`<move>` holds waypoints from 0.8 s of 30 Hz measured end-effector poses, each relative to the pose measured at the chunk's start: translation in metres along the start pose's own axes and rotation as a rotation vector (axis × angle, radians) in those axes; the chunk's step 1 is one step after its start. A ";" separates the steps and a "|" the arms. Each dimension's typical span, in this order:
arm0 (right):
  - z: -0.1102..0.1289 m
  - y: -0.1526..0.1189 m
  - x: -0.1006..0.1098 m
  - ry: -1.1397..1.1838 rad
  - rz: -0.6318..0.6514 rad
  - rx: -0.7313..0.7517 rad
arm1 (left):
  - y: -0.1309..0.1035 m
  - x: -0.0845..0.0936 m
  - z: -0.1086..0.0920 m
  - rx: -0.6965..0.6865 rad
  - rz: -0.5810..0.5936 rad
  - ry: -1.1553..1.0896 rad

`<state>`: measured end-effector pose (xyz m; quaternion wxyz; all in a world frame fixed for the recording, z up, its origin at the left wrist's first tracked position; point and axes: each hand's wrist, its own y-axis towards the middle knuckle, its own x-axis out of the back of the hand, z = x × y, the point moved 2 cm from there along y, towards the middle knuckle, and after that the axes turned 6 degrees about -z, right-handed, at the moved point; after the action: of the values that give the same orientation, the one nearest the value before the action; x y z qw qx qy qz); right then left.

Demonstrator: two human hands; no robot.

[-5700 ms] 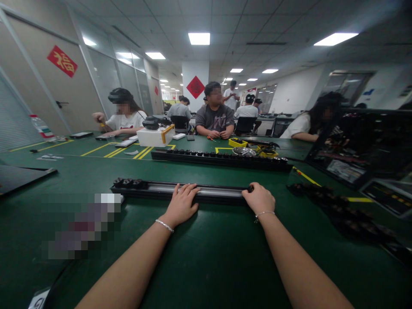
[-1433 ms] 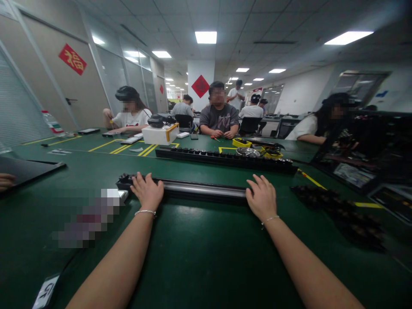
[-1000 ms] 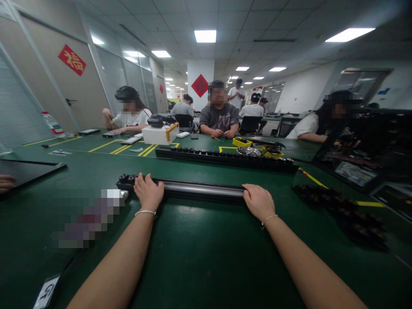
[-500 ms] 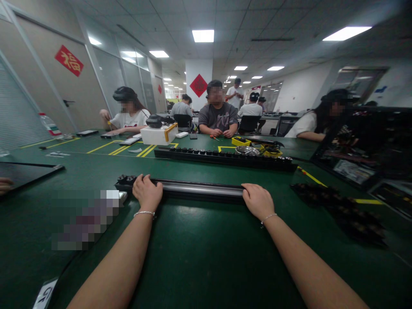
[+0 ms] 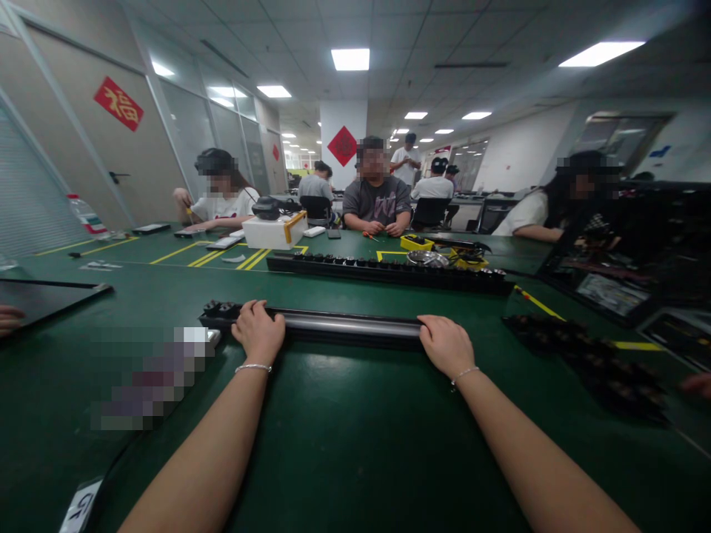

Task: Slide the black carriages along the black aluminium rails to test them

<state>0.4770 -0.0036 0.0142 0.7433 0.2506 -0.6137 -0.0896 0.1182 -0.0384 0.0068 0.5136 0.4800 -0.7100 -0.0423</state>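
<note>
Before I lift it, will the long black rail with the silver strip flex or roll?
The long black rail with the silver strip looks like rigid metal, so probably stiff. It lies flat on the green mat, so rolling seems unlikely. Left hand and right hand grip far apart, suggesting some weight.

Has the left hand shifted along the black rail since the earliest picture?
Yes. The left hand slid leftward along the black rail, from near its middle to beside the knob cluster at its left end.
</note>
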 end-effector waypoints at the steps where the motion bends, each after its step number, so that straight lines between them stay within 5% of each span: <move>1: 0.000 0.000 0.000 0.001 0.001 -0.001 | -0.001 0.000 -0.001 -0.003 0.000 0.003; 24: 0.003 0.000 0.002 -0.008 -0.001 -0.006 | 0.000 0.004 -0.006 -0.061 0.035 0.037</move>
<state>0.4752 -0.0056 0.0165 0.7415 0.2481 -0.6165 -0.0929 0.1229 -0.0385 0.0123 0.5416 0.4523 -0.7070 -0.0460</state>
